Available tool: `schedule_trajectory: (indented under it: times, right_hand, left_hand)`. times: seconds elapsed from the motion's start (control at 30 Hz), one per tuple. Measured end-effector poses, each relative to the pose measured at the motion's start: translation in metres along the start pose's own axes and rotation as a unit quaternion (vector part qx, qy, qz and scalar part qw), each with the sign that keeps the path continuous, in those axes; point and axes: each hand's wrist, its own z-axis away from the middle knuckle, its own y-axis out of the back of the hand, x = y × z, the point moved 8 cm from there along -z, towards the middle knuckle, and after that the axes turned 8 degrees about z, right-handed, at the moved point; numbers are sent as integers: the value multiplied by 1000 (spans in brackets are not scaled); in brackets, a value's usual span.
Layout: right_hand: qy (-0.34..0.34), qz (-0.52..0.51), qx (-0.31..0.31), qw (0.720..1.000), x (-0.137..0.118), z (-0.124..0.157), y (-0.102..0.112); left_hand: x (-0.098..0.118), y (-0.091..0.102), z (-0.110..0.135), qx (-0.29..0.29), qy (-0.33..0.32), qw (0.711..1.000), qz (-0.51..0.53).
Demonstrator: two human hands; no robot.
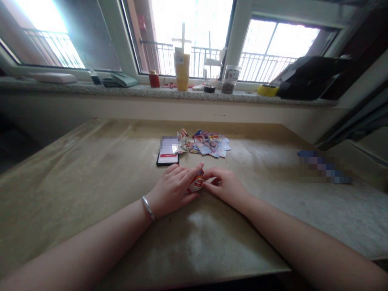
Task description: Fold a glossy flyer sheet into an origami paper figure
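My left hand (178, 186), with a silver bangle at its wrist, presses over a small red, white and blue printed paper piece (196, 184) on the table. Most of that piece is hidden under the palm and fingers. From the other side, the thumb and fingertips of my right hand (222, 184) pinch its right edge. Just beyond my left hand lies a phone (168, 155) with a lit screen. Folded paper pieces (183, 144) sit against the phone's right side, and a fanned pile of colourful printed paper sheets (212, 144) lies to their right.
A blurred-out flat item (324, 167) rests on the table (115, 173) at the right. Along the windowsill (118, 92) stand a tall cup with yellow contents (182, 70), a red jar (154, 79), a clear container (230, 79), yellow tape (268, 89) and a black bag (309, 76).
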Motion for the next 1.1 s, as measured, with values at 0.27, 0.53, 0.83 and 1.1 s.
schedule_trajectory:
  times: [0.27, 0.53, 0.83, 1.1]
  right_hand:
    - [19, 14, 20, 1000, -4, 0, 5]
    - [78, 24, 87, 993, -15, 5, 18]
    - [110, 54, 79, 989, -29, 11, 16]
    - [82, 22, 82, 993, -24, 9, 14]
  left_hand:
    - [-1, -1, 2, 2, 9, 1000, 17]
    - [-8, 1, 3, 18, 59, 995, 73]
    - [-12, -7, 2, -32, 80, 989, 124]
    - [-11, -6, 0, -51, 86, 991, 94]
